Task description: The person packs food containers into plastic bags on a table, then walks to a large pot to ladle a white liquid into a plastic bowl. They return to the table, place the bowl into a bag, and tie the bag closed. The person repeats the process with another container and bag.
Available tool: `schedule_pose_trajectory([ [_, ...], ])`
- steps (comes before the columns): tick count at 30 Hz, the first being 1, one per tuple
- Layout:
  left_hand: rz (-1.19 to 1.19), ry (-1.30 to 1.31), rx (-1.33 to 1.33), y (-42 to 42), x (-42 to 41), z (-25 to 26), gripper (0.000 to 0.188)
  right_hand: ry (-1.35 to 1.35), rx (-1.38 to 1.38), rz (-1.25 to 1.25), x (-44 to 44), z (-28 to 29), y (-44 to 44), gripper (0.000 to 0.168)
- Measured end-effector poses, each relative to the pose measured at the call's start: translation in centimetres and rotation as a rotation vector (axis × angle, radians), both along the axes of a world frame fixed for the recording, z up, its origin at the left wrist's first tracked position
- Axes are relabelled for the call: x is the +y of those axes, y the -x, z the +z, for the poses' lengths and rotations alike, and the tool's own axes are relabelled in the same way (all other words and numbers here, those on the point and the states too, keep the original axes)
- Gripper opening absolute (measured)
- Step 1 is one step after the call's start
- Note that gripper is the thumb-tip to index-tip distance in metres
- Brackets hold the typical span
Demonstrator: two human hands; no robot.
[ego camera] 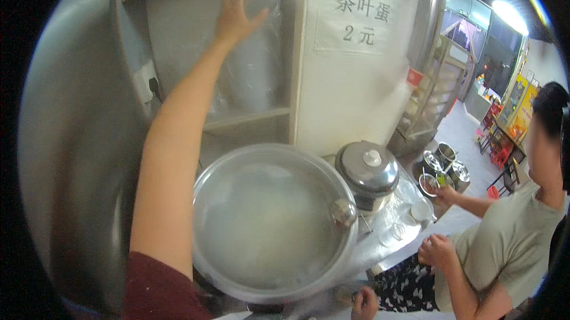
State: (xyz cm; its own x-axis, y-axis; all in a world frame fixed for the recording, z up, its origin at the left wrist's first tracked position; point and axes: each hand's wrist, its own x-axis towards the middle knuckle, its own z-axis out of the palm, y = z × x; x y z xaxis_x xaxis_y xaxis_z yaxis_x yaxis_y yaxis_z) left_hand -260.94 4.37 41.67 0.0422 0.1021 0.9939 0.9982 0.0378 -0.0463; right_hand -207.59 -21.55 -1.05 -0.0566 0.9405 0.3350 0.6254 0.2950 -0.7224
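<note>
High on a wall shelf, my left hand (238, 12) reaches over the near end of a stack of clear plastic containers (258, 66) in a clear bag. Its thumb and fingers are spread over the end of the stack. Below the raised arm, a large round metal pot (200, 248) holds cloudy, steaming liquid. A rounded metal utensil (344, 212) rests at the pot's right inner edge. Near the bottom edge is my right hand (365, 304), its fingers curled beside a small dark item; whether it grips that item is unclear.
A lidded cooker (367, 168) stands right of the pot, beside bowls (421, 210) on a metal counter. A co-worker (503, 240) stands close at the right, one hand near several metal containers (446, 151). A socket with a plug (153, 84) is left of the shelf.
</note>
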Motion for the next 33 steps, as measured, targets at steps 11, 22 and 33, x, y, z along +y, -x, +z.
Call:
schedule_pose_trajectory([
  [11, -1.931, 0.358, -1.076, -26.9, -23.0, -10.0, 0.049, -0.225, -0.156, -0.035, 17.8, -2.7, 0.3, 0.053],
  [22, -1.530, 0.111, -2.294, -36.1, -45.3, -29.5, 0.067, -0.142, -0.307, 0.126, 23.1, -9.4, 2.1, 0.033],
  [33, -1.481, 0.394, -2.187, -32.4, -46.7, -27.8, 0.085, -0.199, -0.394, 0.136, 21.5, -9.4, -0.5, 0.019],
])
